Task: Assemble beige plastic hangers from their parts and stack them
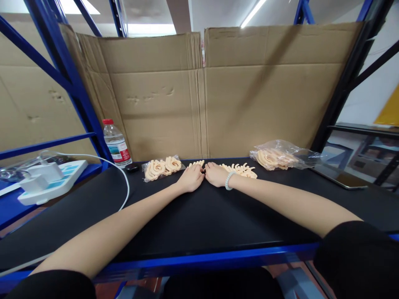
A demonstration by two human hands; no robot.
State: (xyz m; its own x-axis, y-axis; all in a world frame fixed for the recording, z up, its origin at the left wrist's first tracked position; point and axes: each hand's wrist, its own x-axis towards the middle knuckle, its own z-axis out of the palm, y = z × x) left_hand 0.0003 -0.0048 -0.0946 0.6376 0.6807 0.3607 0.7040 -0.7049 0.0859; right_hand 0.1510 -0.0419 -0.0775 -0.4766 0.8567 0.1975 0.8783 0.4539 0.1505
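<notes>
My left hand [191, 178] and my right hand [215, 175] are close together near the middle of the black tabletop [205, 220], thumbs almost touching. Both have their fingers curled and closed; whatever is in them is hidden. Just behind the left hand, a short row of pale, slim wooden-looking pieces [197, 163] lies on the table. A loose pile of pale curved pieces [243, 170] spreads beside the right hand, partly covered by it. Left of my left hand lies a clear bag of pale ring-like pieces [163, 167]. My right wrist wears a light beaded bracelet [229, 181].
A larger clear bag of pale pieces [274, 157] lies at the back right, near a flat dark tablet-like device [343, 178]. A water bottle [116, 143], a black mouse-like object [132, 167], a white cable [127, 187] and a power strip [56, 182] are left. Cardboard [162, 99] walls the back.
</notes>
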